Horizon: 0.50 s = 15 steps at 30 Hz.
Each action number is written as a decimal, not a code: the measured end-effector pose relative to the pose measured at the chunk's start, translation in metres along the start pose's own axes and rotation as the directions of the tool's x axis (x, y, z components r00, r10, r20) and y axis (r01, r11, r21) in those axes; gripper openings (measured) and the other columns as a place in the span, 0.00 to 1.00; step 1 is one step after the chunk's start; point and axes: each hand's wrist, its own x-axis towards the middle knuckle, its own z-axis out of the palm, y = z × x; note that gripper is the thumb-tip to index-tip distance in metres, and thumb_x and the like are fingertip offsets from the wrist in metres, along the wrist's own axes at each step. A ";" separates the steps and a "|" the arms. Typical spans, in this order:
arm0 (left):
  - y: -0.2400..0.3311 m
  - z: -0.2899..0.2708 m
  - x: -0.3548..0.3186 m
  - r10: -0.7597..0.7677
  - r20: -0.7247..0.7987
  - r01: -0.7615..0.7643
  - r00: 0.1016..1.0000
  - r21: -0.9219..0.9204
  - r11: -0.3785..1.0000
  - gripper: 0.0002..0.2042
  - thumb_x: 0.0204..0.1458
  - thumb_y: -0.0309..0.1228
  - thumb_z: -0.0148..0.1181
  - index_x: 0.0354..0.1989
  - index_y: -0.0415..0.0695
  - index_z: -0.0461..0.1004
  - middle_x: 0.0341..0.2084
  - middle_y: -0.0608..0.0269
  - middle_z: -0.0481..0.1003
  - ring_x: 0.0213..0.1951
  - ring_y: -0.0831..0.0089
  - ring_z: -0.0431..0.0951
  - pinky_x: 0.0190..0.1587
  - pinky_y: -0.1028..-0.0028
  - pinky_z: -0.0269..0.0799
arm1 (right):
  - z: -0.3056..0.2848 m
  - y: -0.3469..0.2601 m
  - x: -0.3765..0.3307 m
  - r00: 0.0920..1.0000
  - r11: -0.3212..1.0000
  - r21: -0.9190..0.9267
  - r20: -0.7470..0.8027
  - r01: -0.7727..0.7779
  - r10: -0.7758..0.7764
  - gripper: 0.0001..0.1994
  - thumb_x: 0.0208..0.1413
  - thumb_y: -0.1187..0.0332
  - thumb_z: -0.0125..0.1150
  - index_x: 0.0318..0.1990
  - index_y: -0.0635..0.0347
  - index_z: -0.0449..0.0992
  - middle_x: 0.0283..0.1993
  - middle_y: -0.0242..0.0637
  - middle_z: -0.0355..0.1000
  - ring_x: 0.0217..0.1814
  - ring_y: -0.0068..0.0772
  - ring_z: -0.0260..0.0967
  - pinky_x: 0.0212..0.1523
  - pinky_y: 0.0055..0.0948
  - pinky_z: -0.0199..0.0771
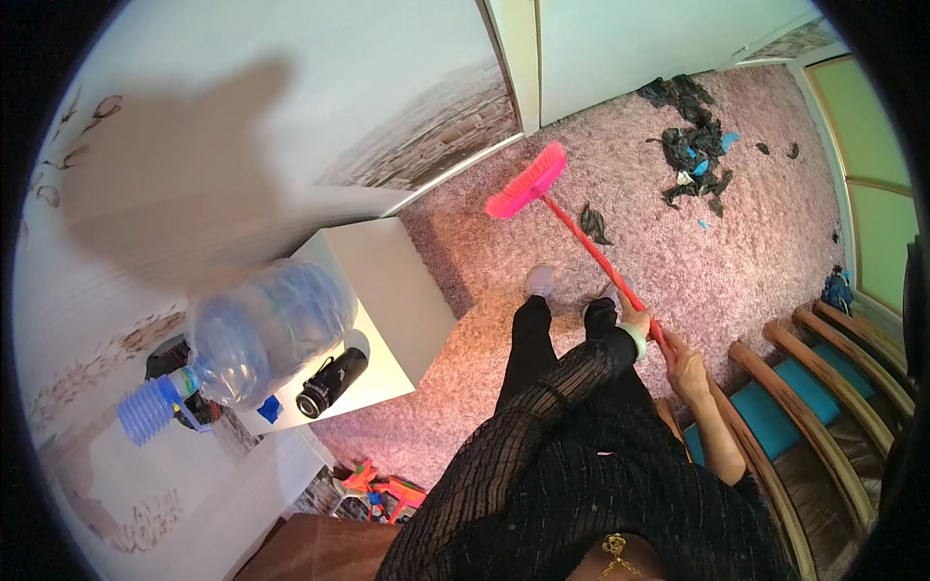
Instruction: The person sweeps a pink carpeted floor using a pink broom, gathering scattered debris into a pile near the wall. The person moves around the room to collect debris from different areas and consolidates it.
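Note:
A broom with a pink bristled head [528,182] and a red stick [586,244] slants across the middle of the view. My left hand [635,317], with a pale band at its wrist, is wrapped round the stick. Lower on the same stick, toward my body, my right hand [687,369] is closed as well. The head is over the pinkish carpet near the wall's skirting; whether it touches the pile I cannot tell. Right of the head lies a dark crumpled scrap [595,225]. Farther off is a heap of black plastic-like scraps [690,147] with blue and white bits.
At left a white cabinet [412,320] carries a large clear water bottle [271,329] and a black flask [332,382]. Orange toys [392,496] lie below it. Curved wooden slats [814,426] stand close on my right. A pale door [659,48] closes the far side.

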 end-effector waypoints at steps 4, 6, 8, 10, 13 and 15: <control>-0.003 -0.005 0.009 -0.108 0.154 0.129 0.982 -0.130 0.983 0.31 0.55 0.18 0.43 0.60 0.66 0.41 0.36 0.54 0.64 0.35 0.57 0.71 0.34 0.54 0.75 | -0.001 0.003 -0.004 0.998 0.967 -0.256 -0.051 0.019 -0.034 0.19 0.59 0.63 0.47 0.58 0.36 0.63 0.28 0.58 0.70 0.32 0.59 0.70 0.32 0.52 0.69; -0.008 0.003 0.000 -0.119 0.140 0.139 0.983 -0.146 0.979 0.22 0.57 0.20 0.44 0.54 0.59 0.48 0.36 0.55 0.64 0.37 0.57 0.71 0.36 0.53 0.75 | -0.006 0.011 -0.008 0.998 0.948 -0.316 -0.033 0.042 -0.055 0.23 0.58 0.65 0.46 0.61 0.30 0.57 0.27 0.57 0.70 0.30 0.58 0.71 0.31 0.52 0.70; -0.007 0.011 -0.011 -0.150 0.156 0.168 0.976 -0.115 0.979 0.21 0.57 0.21 0.44 0.53 0.57 0.48 0.37 0.55 0.64 0.39 0.57 0.72 0.37 0.52 0.74 | -0.011 0.013 -0.014 0.999 0.918 -0.396 -0.033 0.024 -0.040 0.26 0.57 0.66 0.47 0.63 0.32 0.55 0.28 0.56 0.70 0.30 0.57 0.71 0.31 0.51 0.70; -0.018 0.009 0.000 -0.178 0.249 0.210 0.952 -0.107 0.972 0.17 0.57 0.23 0.45 0.50 0.55 0.49 0.38 0.56 0.64 0.41 0.56 0.72 0.39 0.48 0.73 | -0.017 0.014 -0.021 0.999 0.883 -0.468 -0.021 0.015 -0.028 0.28 0.55 0.67 0.48 0.64 0.35 0.53 0.29 0.56 0.69 0.30 0.57 0.72 0.31 0.50 0.71; -0.032 0.008 0.004 -0.304 0.318 0.312 0.898 0.027 0.950 0.16 0.58 0.24 0.45 0.50 0.56 0.49 0.39 0.57 0.64 0.42 0.55 0.72 0.40 0.44 0.72 | -0.022 0.021 -0.034 0.999 0.856 -0.517 -0.016 0.020 -0.033 0.29 0.54 0.68 0.50 0.65 0.39 0.52 0.30 0.55 0.68 0.30 0.55 0.71 0.30 0.49 0.71; -0.042 0.012 -0.003 -0.316 0.274 0.304 0.908 0.085 0.949 0.15 0.58 0.26 0.44 0.49 0.55 0.50 0.39 0.57 0.65 0.43 0.55 0.72 0.41 0.41 0.70 | -0.024 0.027 -0.046 0.996 0.859 -0.510 -0.049 0.041 -0.076 0.27 0.55 0.70 0.49 0.63 0.40 0.55 0.29 0.55 0.68 0.30 0.55 0.71 0.28 0.47 0.71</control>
